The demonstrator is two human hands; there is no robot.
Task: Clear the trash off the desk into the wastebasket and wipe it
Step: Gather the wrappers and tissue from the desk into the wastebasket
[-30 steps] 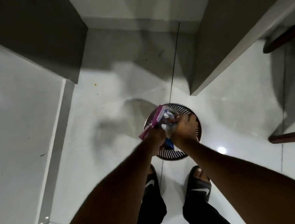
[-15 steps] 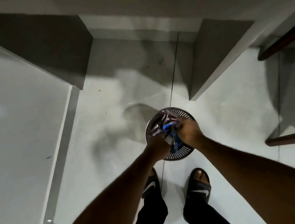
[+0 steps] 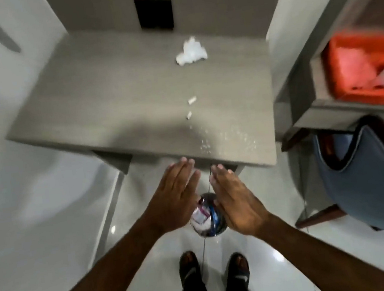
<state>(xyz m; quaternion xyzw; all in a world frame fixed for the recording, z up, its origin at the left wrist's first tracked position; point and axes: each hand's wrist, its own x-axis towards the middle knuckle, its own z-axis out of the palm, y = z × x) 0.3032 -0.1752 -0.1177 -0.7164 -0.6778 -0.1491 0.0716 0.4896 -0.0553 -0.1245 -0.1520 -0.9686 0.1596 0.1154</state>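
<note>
Below the desk's near edge, head view: wastebasket sits on the pale floor betw. the person's feet & the desk, w/ wrappers stuffed in it. Left hand & right hand both hover above the basket, flat, fingers straight & spread, nothing in either; fingertips reach to about the desk edge. Still on the desk: crumpled white tissue toward the back, two small white scraps mid-right, a scatter of crumbs just by the front edge. Prob. next step is more pickup. To do it well: grab tissue & scraps first, then sweep crumbs w/ one hand's edge into the other palm cupped under the desk lip, not onto the floor. Orange crate & blue chair at right, well apart from the hands, no need to touch
</note>
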